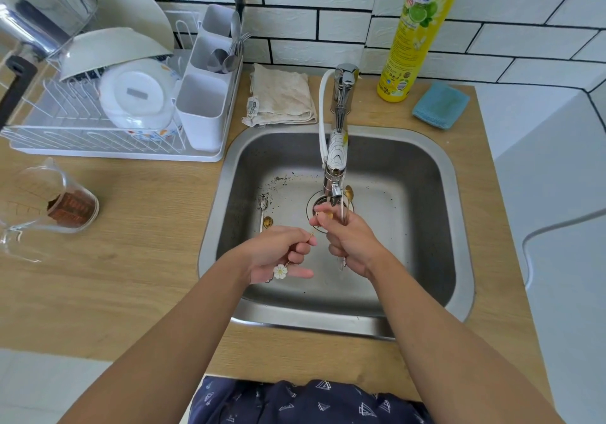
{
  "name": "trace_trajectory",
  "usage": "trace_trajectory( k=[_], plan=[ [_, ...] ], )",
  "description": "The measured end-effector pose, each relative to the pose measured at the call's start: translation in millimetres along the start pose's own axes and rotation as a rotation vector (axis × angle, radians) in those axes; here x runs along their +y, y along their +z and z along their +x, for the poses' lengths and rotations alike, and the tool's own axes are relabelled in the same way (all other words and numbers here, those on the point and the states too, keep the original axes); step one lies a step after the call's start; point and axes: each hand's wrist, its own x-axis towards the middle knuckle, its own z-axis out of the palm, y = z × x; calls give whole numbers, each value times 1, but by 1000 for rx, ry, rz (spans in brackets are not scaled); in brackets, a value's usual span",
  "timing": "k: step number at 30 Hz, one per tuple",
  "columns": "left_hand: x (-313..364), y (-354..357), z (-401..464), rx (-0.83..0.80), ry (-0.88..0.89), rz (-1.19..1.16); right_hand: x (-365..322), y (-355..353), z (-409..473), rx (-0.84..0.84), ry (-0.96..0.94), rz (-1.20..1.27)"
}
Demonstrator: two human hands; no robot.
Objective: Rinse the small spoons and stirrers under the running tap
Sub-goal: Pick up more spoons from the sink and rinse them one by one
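A: Landmark is the sink; go left to right; what's far left of it?

B: Glass measuring jug lying on its side on the wooden counter, brown powder inside; behind it a white dish rack with bowls, a plate and a cutlery caddy; folded beige cloth just behind the sink's back-left rim.

A: Left hand?

B: Left hand is over the sink's front-left part; thumb and forefinger pinch the thin gold stem of a flower stirrer; white flower end hangs below the curled fingers, just beside the little finger, which sticks out straight.

A: Anything lying in the basin?

B: Two small spoons on the basin floor left of the drain, just above the left hand, touching neither hand; dark specks scattered near them.

A: Right hand?

B: Right hand is over the sink's middle, under the tap; fingers curled round a bunch of thin utensils; gold spoon bowl pokes up beside the spout; lower tips stick out below the palm; water stream itself too faint to tell.

A: Right of the sink?

B: Yellow dish soap bottle behind the back-right rim; blue sponge cloth beside it; white tiled wall behind; pale floor further right.
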Motion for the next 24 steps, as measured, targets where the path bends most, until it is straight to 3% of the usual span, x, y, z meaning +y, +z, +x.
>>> trace_trajectory(
  k=[3, 7, 12, 15, 18, 24],
  plan=[
    [-2, 3, 3, 19, 47, 2, -2, 4, 4, 75, -1, 33],
    [-2, 0, 8, 45, 120, -45, -11, 0, 3, 18, -16, 20],
    [-3, 2, 24, 68, 208, 98, -25, -20, 6, 428, -167, 62],
    [2, 23, 40, 154, 299, 63, -32, -44, 2, 575, -207, 113],
    [9, 50, 53, 245, 313, -16, -34, -55, -4, 617, -203, 93],
    [13, 68, 64, 489, 267, 71, -27, -60, -11, 646, -158, 87]
  ],
)
